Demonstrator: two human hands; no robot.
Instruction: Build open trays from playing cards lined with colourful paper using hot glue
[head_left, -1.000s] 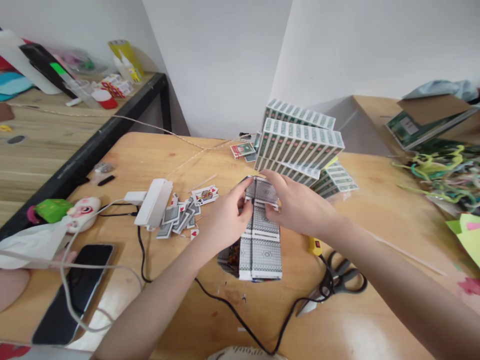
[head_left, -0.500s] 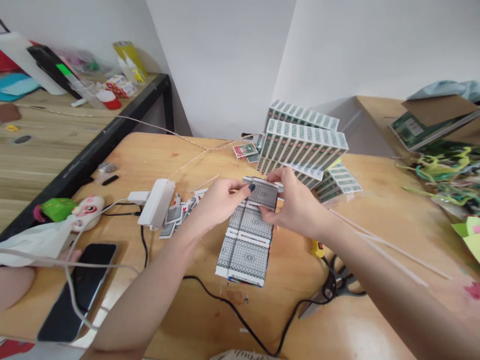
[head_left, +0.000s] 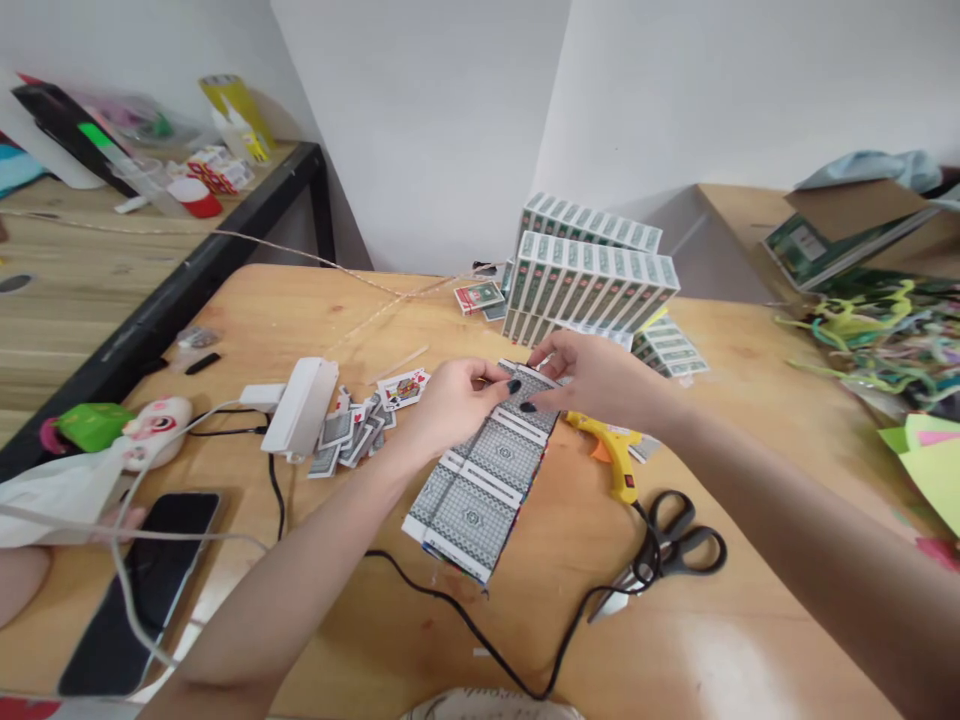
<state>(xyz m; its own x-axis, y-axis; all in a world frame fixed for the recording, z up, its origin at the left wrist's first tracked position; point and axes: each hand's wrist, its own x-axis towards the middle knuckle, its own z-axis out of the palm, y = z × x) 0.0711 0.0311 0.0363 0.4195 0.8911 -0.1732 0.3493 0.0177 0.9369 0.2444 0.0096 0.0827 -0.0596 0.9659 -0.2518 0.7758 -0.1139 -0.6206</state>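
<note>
A panel of overlapping grey-backed playing cards [head_left: 504,452] lies slanted in front of me, its patterned backs facing up. At its far left edge my left hand [head_left: 459,398] is closed, thumb and bent fingers pinching the cards. My right hand [head_left: 581,375] grips the far right end, thumb on top and fingers curled over the far edge. Just beyond the panel's right side is a yellow glue gun [head_left: 616,450], partly covered by my right hand. Loose playing cards [head_left: 352,435] lie scattered left of my left hand, a face-up king [head_left: 403,388] among them.
Stacked card boxes [head_left: 592,280] stand at the back. Black-handled scissors [head_left: 679,540] lie to the right, beside a black cable [head_left: 465,620] looping across the front. Leftward are a white power adapter [head_left: 301,408], a phone [head_left: 142,590] and a doll-like toy [head_left: 157,430]. Coloured strings [head_left: 870,330] pile up far right.
The view has shifted slightly. The far card section, raised and bent before, now lies flatter in line with the panel. My right hand has moved over its far end, and the glue gun shows more.
</note>
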